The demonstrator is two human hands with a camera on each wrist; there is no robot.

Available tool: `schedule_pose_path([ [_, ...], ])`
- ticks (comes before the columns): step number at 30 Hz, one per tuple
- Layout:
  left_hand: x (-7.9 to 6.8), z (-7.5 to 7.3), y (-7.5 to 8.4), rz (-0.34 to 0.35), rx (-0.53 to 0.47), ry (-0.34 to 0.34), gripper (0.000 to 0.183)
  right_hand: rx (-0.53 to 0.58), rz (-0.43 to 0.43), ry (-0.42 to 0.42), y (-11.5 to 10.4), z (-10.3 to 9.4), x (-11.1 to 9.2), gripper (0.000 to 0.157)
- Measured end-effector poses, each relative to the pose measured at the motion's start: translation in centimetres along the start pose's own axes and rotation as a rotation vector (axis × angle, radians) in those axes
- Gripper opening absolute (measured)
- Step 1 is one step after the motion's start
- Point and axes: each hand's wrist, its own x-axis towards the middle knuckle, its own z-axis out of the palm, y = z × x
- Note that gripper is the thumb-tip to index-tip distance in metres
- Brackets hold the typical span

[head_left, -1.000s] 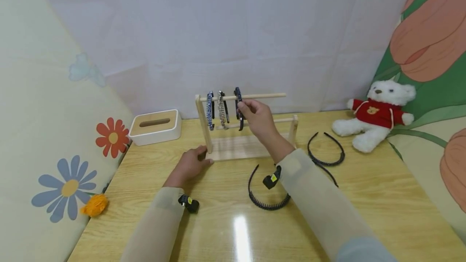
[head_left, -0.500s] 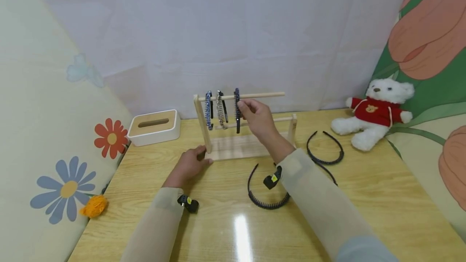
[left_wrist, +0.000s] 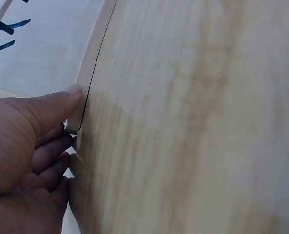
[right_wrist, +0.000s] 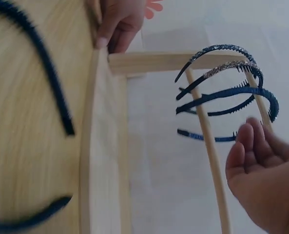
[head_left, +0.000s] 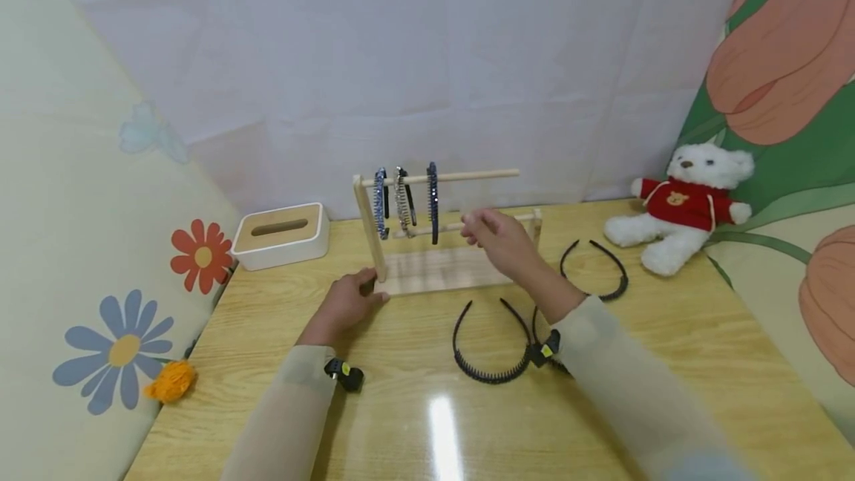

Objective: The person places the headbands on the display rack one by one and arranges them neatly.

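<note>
Filling most of the head view is a pale, glossy wooden table (head_left: 668, 362), hemmed in by a white cloth at the back, a flower-print sheet on the left and a tulip-print sheet on the right. A tissue box (head_left: 280, 234) sits at the back left corner, a white teddy bear (head_left: 681, 210) in a red jumper at the back right corner, and an orange pompom (head_left: 172, 381) hangs just off the left edge.

A wooden rack (head_left: 441, 269) stands near the middle of the back edge, its long axis running left to right, parallel to that edge; the top rod (head_left: 467, 175) runs the same way. Three headbands (head_left: 404, 203) hang over the left end of the rod, arches up, open ends pointing down, each band's plane set crosswise to the rod.

The left hand (head_left: 344, 303) presses on the rack's front left corner, thumb on the baseboard's edge and fingers (left_wrist: 54, 168) curled against its side. The right hand (head_left: 501, 240) hovers empty in front of the rack, right of the hung bands and apart from them, fingers loosely relaxed.

More black headbands lie flat on the table: one (head_left: 490, 347) in front of the rack with its open end toward the back edge, another (head_left: 597, 269) to the rack's right.
</note>
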Motion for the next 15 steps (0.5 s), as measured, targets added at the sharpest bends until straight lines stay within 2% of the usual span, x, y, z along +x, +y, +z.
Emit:
schedule_pose_path([
  [4,0.0,0.0,0.0,0.003,0.011,-0.002,0.068,-0.162,-0.082,-0.158,1.6,-1.5,-3.3,0.037],
  [8,0.0,0.0,-0.1,0.009,0.014,-0.004,0.068,-0.236,-0.178,-0.311,3.2,-2.3,-6.3,0.032],
  [11,-0.1,0.0,0.0,0.021,0.016,-0.001,0.067,-0.303,-0.200,-0.414,4.1,-2.6,-8.3,0.032],
  [15,-0.1,0.0,0.1,0.026,0.011,0.004,0.067,-0.450,-0.218,-0.522,5.1,-2.9,-9.8,0.031],
])
